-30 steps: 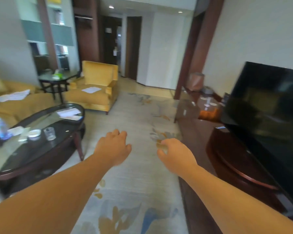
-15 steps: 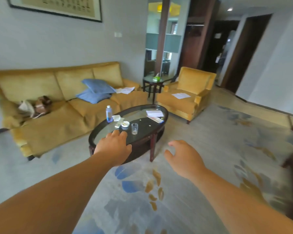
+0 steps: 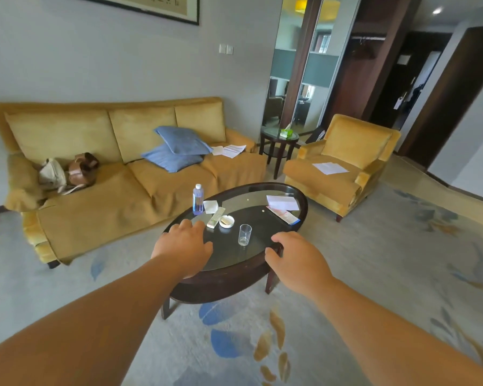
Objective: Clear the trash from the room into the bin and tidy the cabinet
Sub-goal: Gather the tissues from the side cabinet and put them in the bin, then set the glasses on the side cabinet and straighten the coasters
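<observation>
Mustard velvet fills my view now: the sofa [image 3: 117, 174] and the armchair [image 3: 343, 162] have swung in where a second ago I faced the dark cabinet and screen, so I read this as a turn away from the cabinet toward the trash. No bin shows anywhere. The patterned carpet [image 3: 374, 274] lies open to the right and near me, giving free room to step; the gap between sofa and coffee table [image 3: 229, 277] is narrower. The table's dark wooden rim sits just under both hands, its glass top holding the likely trash: papers [image 3: 282, 203] at the far end, a water bottle [image 3: 198, 199] near the sofa side, a napkin [image 3: 210, 206], a small ashtray [image 3: 226, 220], and a drinking glass [image 3: 244, 234] nearest me. More sheets [image 3: 230, 149] rest on the sofa and one sheet [image 3: 329, 168] on the armchair. My left hand [image 3: 183, 246] hangs loosely curled and empty, my right hand [image 3: 297, 260] likewise slack, holding nothing.
</observation>
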`<state>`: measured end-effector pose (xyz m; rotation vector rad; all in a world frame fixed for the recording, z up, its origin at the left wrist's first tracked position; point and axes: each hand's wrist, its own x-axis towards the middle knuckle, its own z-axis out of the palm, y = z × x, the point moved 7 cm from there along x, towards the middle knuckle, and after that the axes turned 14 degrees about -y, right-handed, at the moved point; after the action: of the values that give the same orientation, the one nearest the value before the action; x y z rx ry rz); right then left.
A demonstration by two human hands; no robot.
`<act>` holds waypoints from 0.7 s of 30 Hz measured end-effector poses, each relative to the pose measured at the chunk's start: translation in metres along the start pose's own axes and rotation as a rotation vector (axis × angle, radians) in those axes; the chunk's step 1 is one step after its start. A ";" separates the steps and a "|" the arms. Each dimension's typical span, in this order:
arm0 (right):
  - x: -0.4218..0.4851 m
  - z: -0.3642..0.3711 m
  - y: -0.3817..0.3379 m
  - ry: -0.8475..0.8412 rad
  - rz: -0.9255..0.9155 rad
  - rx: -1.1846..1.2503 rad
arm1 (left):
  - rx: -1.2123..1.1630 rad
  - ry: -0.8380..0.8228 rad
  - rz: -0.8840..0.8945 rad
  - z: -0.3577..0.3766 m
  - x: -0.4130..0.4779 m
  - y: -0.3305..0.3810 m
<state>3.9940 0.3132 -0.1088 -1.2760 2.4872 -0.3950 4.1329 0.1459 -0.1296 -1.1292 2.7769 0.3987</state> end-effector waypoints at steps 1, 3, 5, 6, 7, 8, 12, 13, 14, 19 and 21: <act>0.015 0.000 0.002 -0.014 0.002 0.001 | -0.001 -0.008 -0.003 -0.001 0.015 -0.001; 0.046 0.002 0.012 -0.034 0.006 -0.004 | -0.004 -0.021 -0.004 0.000 0.046 0.000; 0.079 0.002 0.024 -0.048 0.016 0.001 | -0.014 -0.040 -0.006 0.004 0.080 0.004; 0.096 0.002 0.032 -0.055 0.021 0.005 | -0.019 -0.049 -0.002 0.008 0.098 0.007; 0.113 0.003 0.041 -0.065 0.023 0.005 | -0.021 -0.058 0.003 0.012 0.117 0.010; 0.132 0.003 0.051 -0.075 0.024 0.003 | -0.021 -0.066 0.007 0.017 0.136 0.014; 0.220 0.004 0.095 -0.115 0.015 0.005 | -0.028 -0.104 -0.013 0.041 0.223 0.034; 0.244 0.004 0.108 -0.125 0.012 0.009 | -0.035 -0.114 -0.025 0.048 0.246 0.039; 0.268 0.005 0.120 -0.139 0.008 0.011 | -0.046 -0.127 -0.039 0.056 0.270 0.045; 0.366 0.020 0.176 -0.243 0.017 0.018 | -0.087 -0.218 -0.060 0.097 0.369 0.070; 0.395 0.031 0.194 -0.276 0.021 0.018 | -0.105 -0.252 -0.076 0.114 0.397 0.074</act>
<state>3.6465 0.0951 -0.2712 -1.2061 2.2586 -0.2182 3.7978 -0.0356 -0.3062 -1.1157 2.5140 0.6376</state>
